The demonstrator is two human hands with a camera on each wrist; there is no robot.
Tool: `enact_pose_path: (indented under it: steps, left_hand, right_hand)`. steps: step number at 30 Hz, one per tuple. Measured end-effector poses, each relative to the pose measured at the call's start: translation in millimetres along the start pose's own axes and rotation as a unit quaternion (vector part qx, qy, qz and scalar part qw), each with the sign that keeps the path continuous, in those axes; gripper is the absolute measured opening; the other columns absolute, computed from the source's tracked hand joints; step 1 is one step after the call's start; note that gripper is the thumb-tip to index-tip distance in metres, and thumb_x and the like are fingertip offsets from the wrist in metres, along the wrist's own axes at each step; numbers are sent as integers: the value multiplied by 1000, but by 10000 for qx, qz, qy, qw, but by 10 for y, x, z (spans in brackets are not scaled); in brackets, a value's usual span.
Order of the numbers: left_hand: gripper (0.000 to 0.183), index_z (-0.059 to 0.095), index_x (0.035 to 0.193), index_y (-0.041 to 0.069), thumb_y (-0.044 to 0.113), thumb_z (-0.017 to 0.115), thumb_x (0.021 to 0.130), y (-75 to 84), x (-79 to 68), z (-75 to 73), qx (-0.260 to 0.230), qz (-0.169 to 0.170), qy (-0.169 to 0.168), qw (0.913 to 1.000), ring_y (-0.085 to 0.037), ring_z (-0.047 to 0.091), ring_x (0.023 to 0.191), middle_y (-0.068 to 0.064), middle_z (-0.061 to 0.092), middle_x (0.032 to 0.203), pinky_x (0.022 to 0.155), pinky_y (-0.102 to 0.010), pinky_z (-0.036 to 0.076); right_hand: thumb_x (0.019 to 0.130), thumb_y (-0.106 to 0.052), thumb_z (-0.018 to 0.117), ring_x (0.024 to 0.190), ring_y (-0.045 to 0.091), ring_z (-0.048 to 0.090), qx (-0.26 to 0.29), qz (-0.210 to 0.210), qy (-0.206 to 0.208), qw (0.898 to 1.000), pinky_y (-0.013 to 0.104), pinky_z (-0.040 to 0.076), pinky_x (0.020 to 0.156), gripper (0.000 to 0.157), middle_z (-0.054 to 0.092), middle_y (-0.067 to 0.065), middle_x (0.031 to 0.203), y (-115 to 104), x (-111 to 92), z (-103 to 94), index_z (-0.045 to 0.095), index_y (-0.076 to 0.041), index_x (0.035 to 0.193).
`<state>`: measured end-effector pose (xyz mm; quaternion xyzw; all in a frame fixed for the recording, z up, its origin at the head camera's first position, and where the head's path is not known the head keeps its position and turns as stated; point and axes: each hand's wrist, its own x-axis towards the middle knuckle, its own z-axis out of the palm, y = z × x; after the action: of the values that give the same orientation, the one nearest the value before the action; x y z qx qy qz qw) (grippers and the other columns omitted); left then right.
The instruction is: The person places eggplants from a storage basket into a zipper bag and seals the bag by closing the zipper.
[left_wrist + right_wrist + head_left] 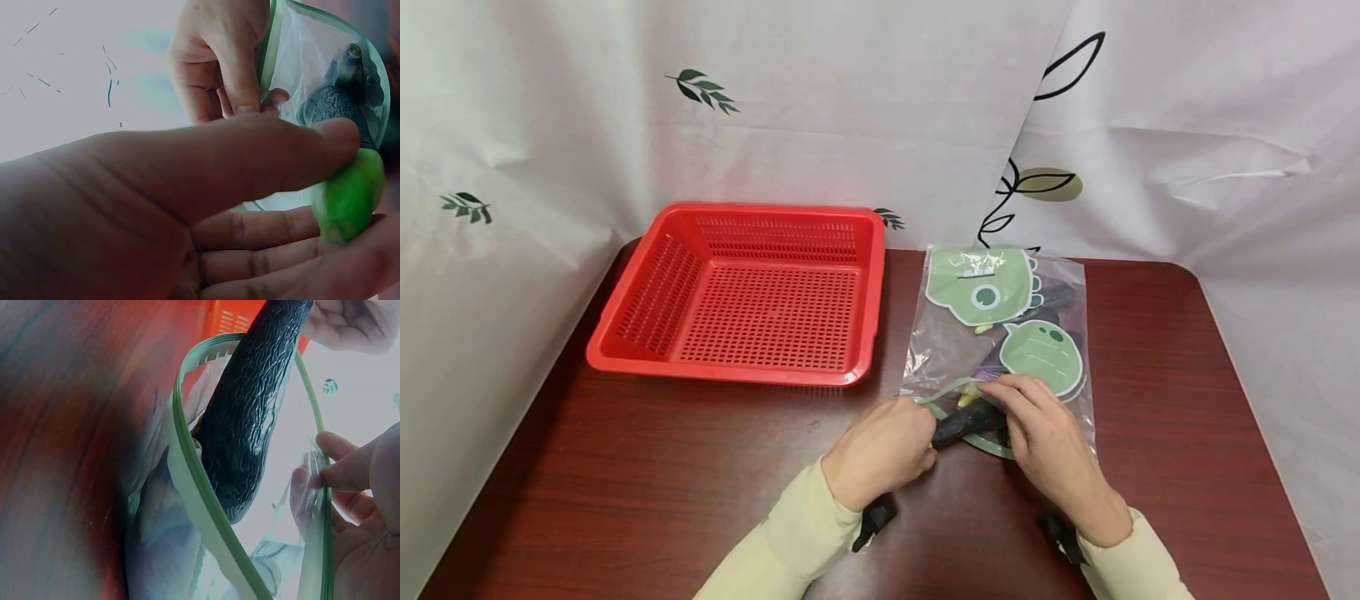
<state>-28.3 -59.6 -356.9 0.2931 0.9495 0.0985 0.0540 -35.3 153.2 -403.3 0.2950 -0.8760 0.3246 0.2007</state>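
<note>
My left hand point(886, 442) grips a dark, wrinkled eggplant point(253, 412) by its bright green stem end point(347, 197), thumb on one side and fingers on the other. The eggplant slants through the mouth of a clear zip bag point(936, 333) printed with green dinosaur shapes, its lower end inside. My right hand point(1051, 437) pinches the bag's green zip edge point(326, 544) between thumb and fingers, and the mouth gapes wide. Inside the bag lies another dark purple vegetable point(164, 531), beside the held eggplant.
A red perforated plastic basket point(871, 333) stands at the back left of the dark wooden table point(700, 467). White cloth point(820, 125) with leaf prints hangs behind and along the sides of the table. Through the bag more purple and yellow-green shapes show under the printing.
</note>
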Motion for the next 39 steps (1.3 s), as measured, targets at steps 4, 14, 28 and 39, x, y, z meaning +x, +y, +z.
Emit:
enact_pose_path:
  steps: [4, 14, 28, 39]
  left_hand:
    - [21, 56, 56, 16, 20, 73, 68, 7, 11, 10, 17, 48, 58, 10000, -15, 52, 48, 4, 54, 53, 45, -32, 40]
    - [23, 54, 54, 17, 19, 72, 69, 16, 31, 39, 67, 112, 336, 9993, -12, 51, 47, 5, 53, 52, 44, -30, 41]
    - [19, 57, 58, 16, 18, 71, 69, 39, 30, 51, 143, 124, 524, 9984, -15, 56, 50, 5, 56, 55, 46, -32, 43]
    - [17, 55, 61, 16, 16, 70, 71, 44, 33, 72, 93, 243, 721, 9971, -14, 56, 48, 5, 53, 53, 43, -30, 42]
  right_hand:
    - [87, -3, 44, 101, 19, 53, -14, -9, -8, 10000, 21, 34, 93, 33, 59, 1, 107, 0, -1, -1, 65, -10, 111]
    - [86, -2, 45, 102, 19, 53, -16, 1, -28, 10000, 21, 34, 92, 33, 59, 1, 108, -6, 4, -3, 65, -10, 112]
    - [85, 1, 47, 102, 18, 53, -42, 25, -60, 10000, 22, 34, 92, 35, 59, 1, 108, -4, -2, -5, 65, -11, 112]
    - [85, 0, 47, 102, 18, 53, -73, 27, -69, 9999, 22, 34, 92, 34, 59, 1, 108, -7, -4, -6, 65, -10, 112]
